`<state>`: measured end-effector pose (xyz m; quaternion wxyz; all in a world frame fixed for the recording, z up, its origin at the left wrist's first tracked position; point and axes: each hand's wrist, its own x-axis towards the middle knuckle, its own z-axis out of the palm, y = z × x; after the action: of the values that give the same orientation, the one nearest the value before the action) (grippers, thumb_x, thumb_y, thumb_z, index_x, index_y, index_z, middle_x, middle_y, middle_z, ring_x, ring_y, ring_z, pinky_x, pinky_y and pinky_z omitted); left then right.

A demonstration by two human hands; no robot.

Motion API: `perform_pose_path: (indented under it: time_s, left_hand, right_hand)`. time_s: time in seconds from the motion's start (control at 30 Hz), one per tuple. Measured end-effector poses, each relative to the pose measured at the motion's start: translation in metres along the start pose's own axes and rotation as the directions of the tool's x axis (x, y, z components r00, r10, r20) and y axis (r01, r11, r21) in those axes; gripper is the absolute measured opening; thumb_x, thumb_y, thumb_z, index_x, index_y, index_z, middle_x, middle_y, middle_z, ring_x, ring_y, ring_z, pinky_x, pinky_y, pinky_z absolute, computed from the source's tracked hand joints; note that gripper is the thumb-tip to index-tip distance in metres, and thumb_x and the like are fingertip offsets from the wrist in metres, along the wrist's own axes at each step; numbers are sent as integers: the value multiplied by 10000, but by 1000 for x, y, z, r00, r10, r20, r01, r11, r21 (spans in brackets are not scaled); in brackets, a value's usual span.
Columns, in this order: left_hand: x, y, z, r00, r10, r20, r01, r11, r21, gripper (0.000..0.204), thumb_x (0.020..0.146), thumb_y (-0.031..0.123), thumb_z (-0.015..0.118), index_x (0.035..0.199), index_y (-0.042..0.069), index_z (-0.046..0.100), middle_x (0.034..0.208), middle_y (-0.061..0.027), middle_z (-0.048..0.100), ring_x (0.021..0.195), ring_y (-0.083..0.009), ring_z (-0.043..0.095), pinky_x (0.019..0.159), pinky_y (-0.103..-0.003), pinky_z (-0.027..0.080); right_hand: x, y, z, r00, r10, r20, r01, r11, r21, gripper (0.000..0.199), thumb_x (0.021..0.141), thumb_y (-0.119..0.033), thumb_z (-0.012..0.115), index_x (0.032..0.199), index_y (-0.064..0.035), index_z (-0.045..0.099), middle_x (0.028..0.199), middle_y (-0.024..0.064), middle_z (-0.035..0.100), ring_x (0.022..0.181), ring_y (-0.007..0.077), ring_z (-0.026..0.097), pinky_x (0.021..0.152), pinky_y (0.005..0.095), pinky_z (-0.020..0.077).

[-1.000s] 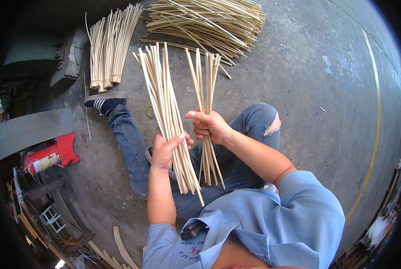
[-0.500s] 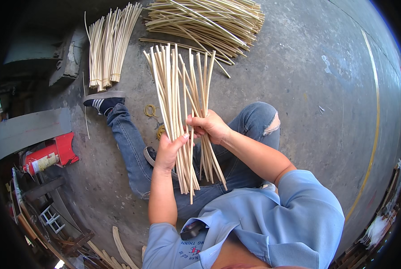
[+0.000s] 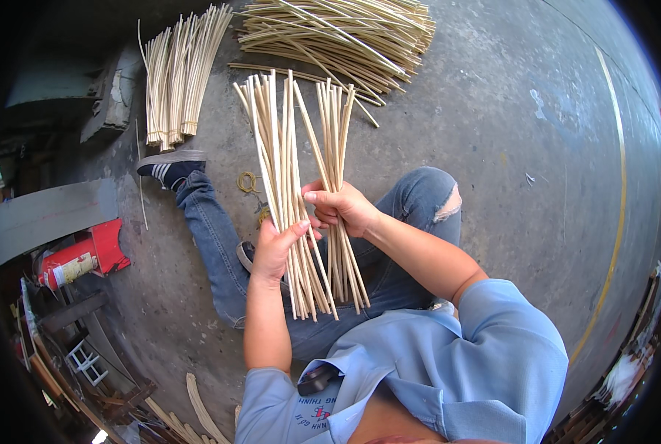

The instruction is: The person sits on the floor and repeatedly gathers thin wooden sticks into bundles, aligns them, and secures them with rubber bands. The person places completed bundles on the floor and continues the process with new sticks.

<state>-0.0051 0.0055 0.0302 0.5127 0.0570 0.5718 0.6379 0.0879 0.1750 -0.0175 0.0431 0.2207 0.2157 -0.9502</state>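
Note:
My left hand [image 3: 275, 250] is closed around a bundle of thin, pale wooden sticks [image 3: 275, 163], held upright over my lap. Next to it, my right hand [image 3: 349, 209] grips a smaller handful of similar sticks [image 3: 335, 137], its thumb and forefinger toward the left bundle. The two handfuls spread apart at the top. One slanting stick [image 3: 309, 126] crosses the gap between them, its middle passing close to my right fingertips. Part of my left fingers is hidden behind the sticks.
A large pile of sticks [image 3: 338, 37] lies on the floor ahead, with tied bundles [image 3: 175, 89] to its left beyond my shoe [image 3: 171, 169]. Yellow bands [image 3: 247, 182] rest by my left leg. A red cylinder [image 3: 71, 266] lies at far left.
The sticks in my right hand have drawn closer together. A stick between the hands that hung lower and more upright now slants, its lower end higher. Both hands stay almost in place.

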Motion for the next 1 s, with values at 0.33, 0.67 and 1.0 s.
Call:
perform_pose_path:
  time_s: [0.33,0.67,1.0]
  left_hand:
    - [1,-3,4,999,-23,25,22,999,27,375,954,65,652,1309,-12,558,1059,-124,703,915,-199,717,749,-344,638]
    - [-3,2,6,993,12,-120,-16,999,-34,245,956,53,663,1183,11,581,1094,-96,650,1044,-229,686,839,-395,640]
    - [-10,6,-8,993,-18,-119,14,999,-30,357,1003,262,693,1219,8,565,849,-65,658,693,-146,669,618,-295,588]
  right_hand:
    - [1,-1,2,1000,15,-10,-16,995,-94,210,872,-89,780,986,12,635,632,23,546,516,120,517,465,356,540]
    - [2,-3,-4,992,-12,-129,-4,992,-125,161,884,-141,789,907,-50,659,744,24,618,675,121,582,634,408,616]
    - [-2,-6,-3,996,94,5,-94,995,36,284,923,-241,776,1054,-33,633,680,-23,507,525,92,456,549,299,445]
